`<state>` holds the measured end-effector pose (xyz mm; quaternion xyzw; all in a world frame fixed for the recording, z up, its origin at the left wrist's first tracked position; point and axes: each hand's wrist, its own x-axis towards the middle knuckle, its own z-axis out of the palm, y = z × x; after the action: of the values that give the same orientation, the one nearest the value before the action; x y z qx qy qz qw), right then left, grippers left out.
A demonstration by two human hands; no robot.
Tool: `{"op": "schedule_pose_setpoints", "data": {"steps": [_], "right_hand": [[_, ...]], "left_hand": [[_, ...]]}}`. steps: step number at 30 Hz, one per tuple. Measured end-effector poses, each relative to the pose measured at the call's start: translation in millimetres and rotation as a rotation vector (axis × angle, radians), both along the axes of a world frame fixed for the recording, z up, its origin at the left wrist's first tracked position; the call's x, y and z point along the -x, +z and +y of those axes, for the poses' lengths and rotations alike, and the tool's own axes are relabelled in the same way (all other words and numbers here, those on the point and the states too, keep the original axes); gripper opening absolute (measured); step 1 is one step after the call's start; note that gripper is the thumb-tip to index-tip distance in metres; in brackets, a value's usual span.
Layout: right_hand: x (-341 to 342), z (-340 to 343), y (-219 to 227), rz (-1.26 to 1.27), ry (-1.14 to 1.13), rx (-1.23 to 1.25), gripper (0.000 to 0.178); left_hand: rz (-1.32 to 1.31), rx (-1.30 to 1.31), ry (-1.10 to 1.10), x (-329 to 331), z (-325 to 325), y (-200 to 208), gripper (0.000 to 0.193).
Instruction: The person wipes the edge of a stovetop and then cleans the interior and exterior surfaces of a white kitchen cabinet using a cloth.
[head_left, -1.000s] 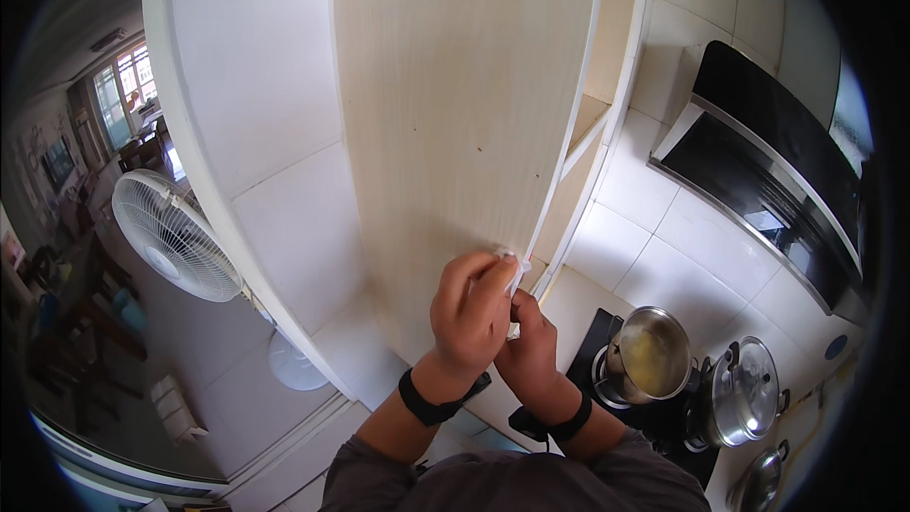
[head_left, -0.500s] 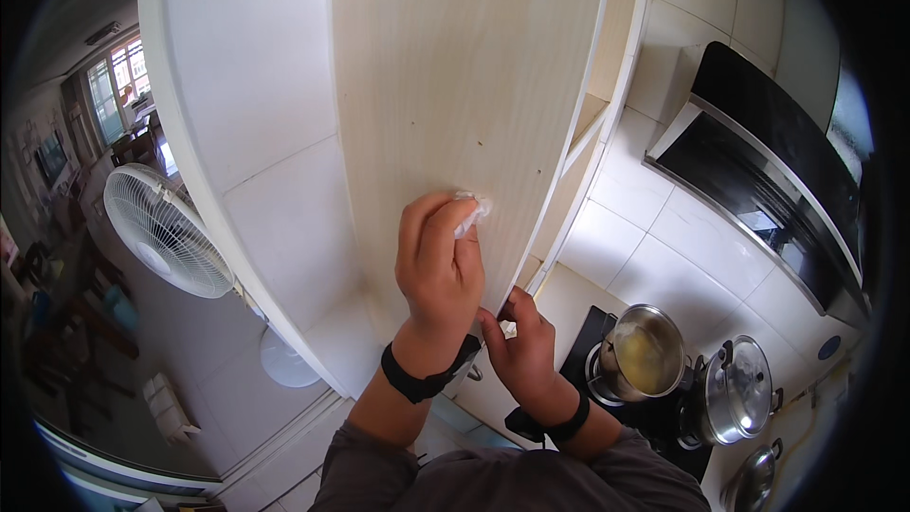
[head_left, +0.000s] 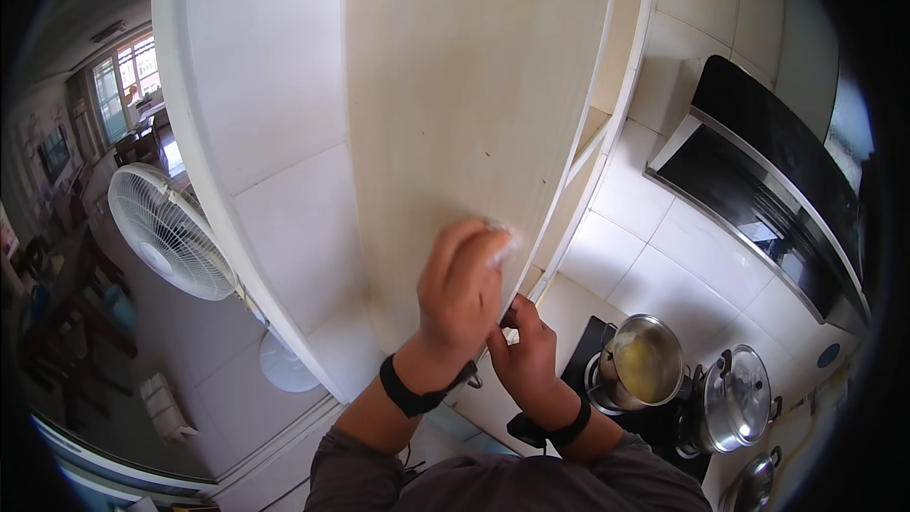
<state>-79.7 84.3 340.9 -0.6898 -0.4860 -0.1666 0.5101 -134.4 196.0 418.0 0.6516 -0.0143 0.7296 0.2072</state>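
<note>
My left hand [head_left: 460, 289] is closed around a crumpled white tissue [head_left: 505, 245] and presses it to the pale wood-grain cabinet panel [head_left: 464, 85]. The hand and tissue are slightly blurred. Just below and to the right, my right hand [head_left: 524, 356] grips the panel's lower right edge, thumb on the near face and fingers bent round the side. A small white bit shows by its fingers, too small to name. Several small dark specks dot the panel above my left hand. Both wrists wear black bands.
Right of the panel, a black gas stove [head_left: 592, 346] carries an open pot [head_left: 647, 360] with yellowish contents and a lidded steel pot [head_left: 735, 398]. A dark range hood [head_left: 758, 190] hangs above. On the left, a white standing fan [head_left: 171, 232] is beyond the white frame.
My left hand has slid the tissue down and to the right across the panel, closer to its right edge. My right hand keeps its grip at the edge.
</note>
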Motion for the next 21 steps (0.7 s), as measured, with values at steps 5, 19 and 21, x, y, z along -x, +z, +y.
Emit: {"op": "schedule_pose_setpoints", "data": {"steps": [5,19,21], "right_hand": [[-1,0,0,0.04,0.006,0.018,0.037],[-1,1,-2,-0.011,-0.044,0.003,0.035],[0,1,-2,0.005,0.013,-0.029,0.035]], "left_hand": [[-0.044,0.141,0.082,-5,24,25,0.021],[0.024,-0.096,-0.106,-3,-1,22,0.029],[0.001,-0.052,-0.075,-1,18,32,0.025]]}}
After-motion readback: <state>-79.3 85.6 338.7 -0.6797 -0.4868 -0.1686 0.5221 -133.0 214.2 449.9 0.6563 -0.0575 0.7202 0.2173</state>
